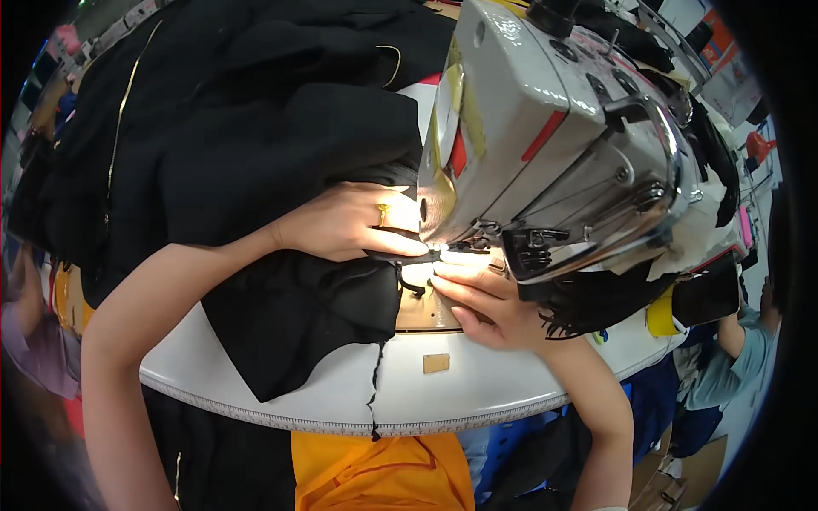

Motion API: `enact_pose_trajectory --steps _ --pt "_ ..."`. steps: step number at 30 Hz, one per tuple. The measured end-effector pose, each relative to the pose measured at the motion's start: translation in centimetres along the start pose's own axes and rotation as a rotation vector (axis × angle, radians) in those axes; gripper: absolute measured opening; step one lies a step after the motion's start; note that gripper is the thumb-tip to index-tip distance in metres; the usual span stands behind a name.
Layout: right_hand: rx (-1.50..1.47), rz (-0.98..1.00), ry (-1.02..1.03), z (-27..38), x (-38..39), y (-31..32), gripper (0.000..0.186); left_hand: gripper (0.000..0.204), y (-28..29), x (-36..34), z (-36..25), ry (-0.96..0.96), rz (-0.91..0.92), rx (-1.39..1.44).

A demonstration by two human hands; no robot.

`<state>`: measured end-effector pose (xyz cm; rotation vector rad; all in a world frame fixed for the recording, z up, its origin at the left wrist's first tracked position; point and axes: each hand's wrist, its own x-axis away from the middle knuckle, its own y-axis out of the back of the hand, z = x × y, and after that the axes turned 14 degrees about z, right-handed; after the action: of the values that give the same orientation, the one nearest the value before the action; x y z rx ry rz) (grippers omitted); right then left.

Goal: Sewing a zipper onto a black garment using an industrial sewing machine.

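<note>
The left hand (336,223) lies over black fabric (311,311) just left of the sewing machine (520,94)'s needle area; the right hand (494,300) sits at the machine's near side. Whether either pinches cloth cannot be told. A tan rectangle (436,364) lies nearer the person than the machine.

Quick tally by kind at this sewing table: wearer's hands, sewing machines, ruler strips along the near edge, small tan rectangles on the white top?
Hands, left hand and right hand: 2
Sewing machine: 1
Ruler strip: 1
Tan rectangle: 1
Total: 5
</note>
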<state>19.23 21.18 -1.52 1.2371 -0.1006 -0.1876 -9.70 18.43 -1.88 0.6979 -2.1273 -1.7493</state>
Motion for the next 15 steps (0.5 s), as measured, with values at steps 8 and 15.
enact_pose_trajectory --steps 8,15 --pt "-0.086 0.002 0.030 -0.7 -0.5 -0.6 0.033 0.047 0.0 0.0 1.7 -0.117 -0.097 -0.075" --pt "-0.099 -0.036 0.035 -1.3 -0.2 -1.4 0.031 0.044 0.1 -0.2 1.5 -0.082 -0.071 -0.077"
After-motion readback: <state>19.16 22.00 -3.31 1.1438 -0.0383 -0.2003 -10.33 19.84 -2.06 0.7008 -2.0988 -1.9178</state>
